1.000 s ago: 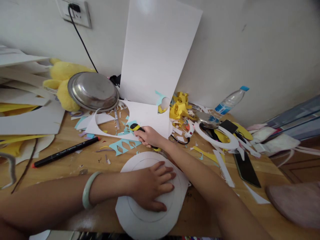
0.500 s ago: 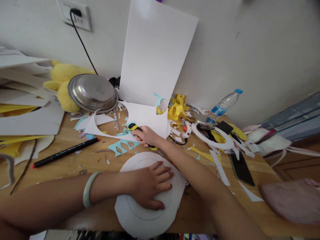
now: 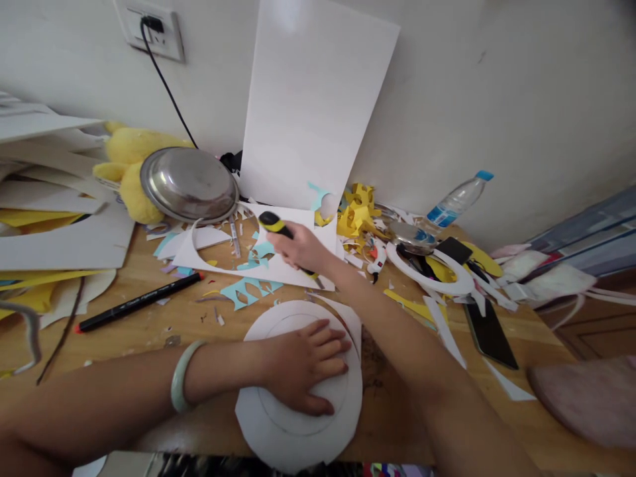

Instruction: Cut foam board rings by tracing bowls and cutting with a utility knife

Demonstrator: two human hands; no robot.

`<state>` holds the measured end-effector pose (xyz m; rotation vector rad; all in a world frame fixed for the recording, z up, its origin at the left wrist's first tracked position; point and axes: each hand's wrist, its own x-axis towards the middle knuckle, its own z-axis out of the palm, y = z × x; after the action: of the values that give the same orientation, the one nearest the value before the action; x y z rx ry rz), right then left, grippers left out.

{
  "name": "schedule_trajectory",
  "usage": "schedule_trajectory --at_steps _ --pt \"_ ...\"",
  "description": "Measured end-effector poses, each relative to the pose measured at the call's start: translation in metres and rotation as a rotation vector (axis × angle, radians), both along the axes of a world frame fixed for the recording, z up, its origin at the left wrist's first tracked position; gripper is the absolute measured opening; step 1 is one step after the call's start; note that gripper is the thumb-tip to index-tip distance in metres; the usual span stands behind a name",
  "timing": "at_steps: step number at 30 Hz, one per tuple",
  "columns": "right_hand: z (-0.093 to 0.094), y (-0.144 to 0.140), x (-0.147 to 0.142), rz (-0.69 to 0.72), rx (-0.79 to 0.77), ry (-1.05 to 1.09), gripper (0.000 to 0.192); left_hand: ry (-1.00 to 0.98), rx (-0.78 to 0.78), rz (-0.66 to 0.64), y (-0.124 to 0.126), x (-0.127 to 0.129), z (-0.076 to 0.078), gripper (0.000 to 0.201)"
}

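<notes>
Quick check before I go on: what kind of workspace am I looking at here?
Probably a home craft desk set against a wall. Paper offcuts litter the wooden table, the left hand presses on a white card disc, and the right hand grips a yellow-handled cutter.

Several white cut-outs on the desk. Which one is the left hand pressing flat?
The round white disc at the near table edge, with a circle drawn on it. The left hand lies palm-down on it. The white ring lies far right, untouched.

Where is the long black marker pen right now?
The black marker pen lies on the wooden table, left of centre, between the light blue paper scraps and the white card sheets.
</notes>
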<state>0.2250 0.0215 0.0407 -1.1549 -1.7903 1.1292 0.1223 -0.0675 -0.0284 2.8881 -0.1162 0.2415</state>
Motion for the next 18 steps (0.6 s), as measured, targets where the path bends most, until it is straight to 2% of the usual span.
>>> schedule_trajectory --at_steps 3,5,7,9,11,13,15,18 --pt "0.021 -0.026 0.044 -0.145 0.145 -0.106 0.026 -0.004 -0.016 0.002 0.000 0.000 0.000 0.054" --pt "0.024 -0.049 0.073 -0.255 0.229 -0.323 0.027 -0.008 -0.025 0.000 0.000 0.000 0.000 0.054" --pt "0.015 -0.071 0.094 -0.285 0.165 -0.565 0.031 -0.006 -0.033 0.002 0.000 0.000 0.001 0.054" --pt "-0.003 -0.089 0.107 -0.296 0.070 -0.721 0.043 0.003 -0.039 0.006 0.000 0.000 0.003 0.054" --pt "-0.024 -0.101 0.113 -0.321 0.025 -0.759 0.054 0.016 -0.043 0.009 0.001 -0.001 0.005 0.055" --pt "-0.039 -0.107 0.113 -0.319 -0.008 -0.781 0.053 0.025 -0.044 0.008 0.001 -0.001 0.006 0.055" --pt "-0.045 -0.109 0.111 -0.298 -0.029 -0.812 0.048 0.027 -0.046 0.010 0.002 0.000 0.006 0.056" --pt "-0.041 -0.109 0.109 -0.305 -0.068 -0.848 0.048 0.021 -0.052 0.015 0.002 0.000 0.005 0.056"
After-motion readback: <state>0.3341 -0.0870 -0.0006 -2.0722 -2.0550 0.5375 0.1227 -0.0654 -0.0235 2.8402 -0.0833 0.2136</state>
